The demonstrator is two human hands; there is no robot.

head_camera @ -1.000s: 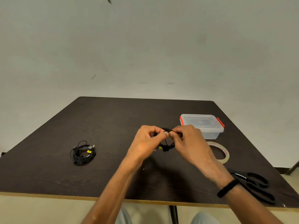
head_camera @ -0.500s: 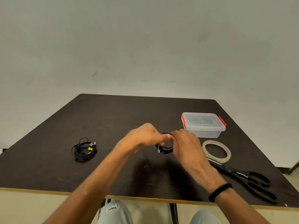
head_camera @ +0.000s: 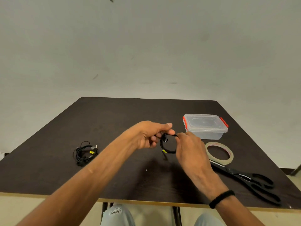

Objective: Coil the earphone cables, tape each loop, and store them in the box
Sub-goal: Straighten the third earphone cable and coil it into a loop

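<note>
A small coil of black earphone cable [head_camera: 167, 148] is held upright above the middle of the dark table [head_camera: 114, 115]. My left hand [head_camera: 151, 135] pinches its top left between thumb and fingers. My right hand [head_camera: 190, 149] pinches the coil's right side at the top. A second black earphone cable [head_camera: 84, 153], loosely bundled with a yellow tag, lies on the table to the left. The clear plastic box [head_camera: 205, 126] with red clips stands shut at the right rear. A roll of clear tape [head_camera: 219, 153] lies flat just right of my right hand.
Black scissors [head_camera: 249, 181] lie at the front right, their blades pointing toward the tape roll. The table's front edge runs close to my knees. A grey wall stands behind the table.
My left hand has turned so its thumb points right over the coil. The coil has tipped more upright between both hands. The camera has shifted slightly.
</note>
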